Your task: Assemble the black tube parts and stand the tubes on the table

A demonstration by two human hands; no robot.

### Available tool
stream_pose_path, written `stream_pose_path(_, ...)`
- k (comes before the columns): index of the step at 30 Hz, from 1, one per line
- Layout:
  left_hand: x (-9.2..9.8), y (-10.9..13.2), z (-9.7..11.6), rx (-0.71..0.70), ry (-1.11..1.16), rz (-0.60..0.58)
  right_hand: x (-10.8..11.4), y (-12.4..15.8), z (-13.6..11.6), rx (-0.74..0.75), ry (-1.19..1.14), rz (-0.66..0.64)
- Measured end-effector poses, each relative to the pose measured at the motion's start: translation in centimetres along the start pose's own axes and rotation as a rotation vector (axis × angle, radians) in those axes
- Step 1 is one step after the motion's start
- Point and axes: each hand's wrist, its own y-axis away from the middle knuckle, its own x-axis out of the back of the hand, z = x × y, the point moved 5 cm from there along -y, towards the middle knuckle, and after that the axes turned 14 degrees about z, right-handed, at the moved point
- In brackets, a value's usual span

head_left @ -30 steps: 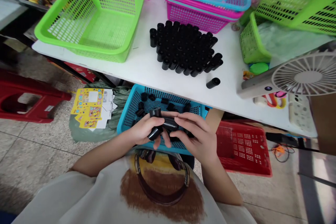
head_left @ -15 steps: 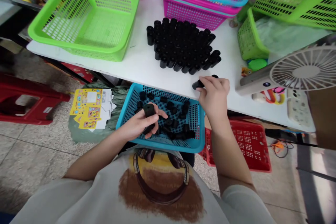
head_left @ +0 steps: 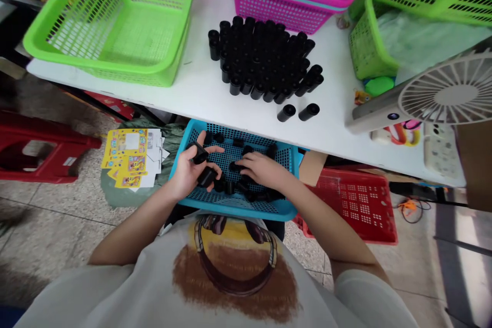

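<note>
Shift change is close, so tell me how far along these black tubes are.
Done, it seems: a packed block of upright black tubes stands on the white table, with two more tubes lying beside it. In hand: the left hand holds two tubes, and the right hand is on a tube in the basket. Left: the loose tubes scattered in the blue plastic basket.

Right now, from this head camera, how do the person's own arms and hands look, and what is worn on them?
The left hand and right hand are bare, without gloves, and the forearms are uncovered. The arms come out of short off-white sleeves of a T-shirt printed with a brown and yellow picture.
</note>
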Motion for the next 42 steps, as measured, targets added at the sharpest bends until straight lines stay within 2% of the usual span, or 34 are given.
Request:
stream_pose_path(3,0.1,0.0,-0.1,-0.016,0.058,0.077,-2.2,-0.5,1.0,-0.105,0.037,-0.077)
stream_pose_path(7,0.1,0.1,-0.2,-0.046,0.113,0.128,-3.0,-0.8,1.8,-0.217,0.121,-0.143)
stream_pose_path(12,-0.8,0.8,0.3,-0.135,0.063,0.049,-3.7,-0.5,1.5,-0.334,0.179,-0.170)
stream_pose_path(16,-1.4,1.1,0.7,-0.193,0.052,0.029,-2.6,0.2,0.9,-0.411,0.161,-0.123)
stream_pose_path(18,-1.5,1.1,0.8,-0.184,0.076,0.036,-1.3,0.8,0.3,-0.431,0.090,-0.035)
stream_pose_path(19,-1.5,1.0,0.7,-0.160,0.093,0.042,-0.4,1.0,-0.2,-0.426,0.001,0.065)
stream_pose_path(21,-1.8,1.0,0.4,-0.072,0.119,0.052,1.5,1.7,-1.7,-0.347,-0.278,0.342)
stream_pose_path(23,-2.2,1.0,-0.2,0.057,0.130,0.047,3.1,2.6,-3.5,-0.181,-0.533,0.614)
stream_pose_path(24,-2.5,1.1,-0.5,0.131,0.130,0.029,3.5,3.0,-4.4,-0.089,-0.579,0.703)
stream_pose_path(26,-3.4,1.5,-1.3,0.275,0.127,-0.049,3.9,3.6,-5.9,0.061,-0.530,0.820)
stream_pose_path(28,-4.4,2.1,-2.2,0.393,0.114,-0.158,3.9,3.9,-6.7,0.133,-0.439,0.911)
stream_pose_path(31,-5.4,2.6,-3.3,0.498,0.057,-0.278,3.5,4.0,-6.7,0.125,-0.384,0.994)
stream_pose_path(34,-5.9,2.8,-4.1,0.538,0.017,-0.311,3.0,4.2,-6.6,0.129,-0.298,0.996)
stream_pose_path(39,-6.2,2.7,-4.5,0.526,-0.002,-0.287,2.1,4.2,-6.7,0.151,-0.125,0.953)
stream_pose_path(42,-5.9,2.5,-4.4,0.485,-0.025,-0.209,1.7,4.2,-6.7,0.156,-0.016,0.963)
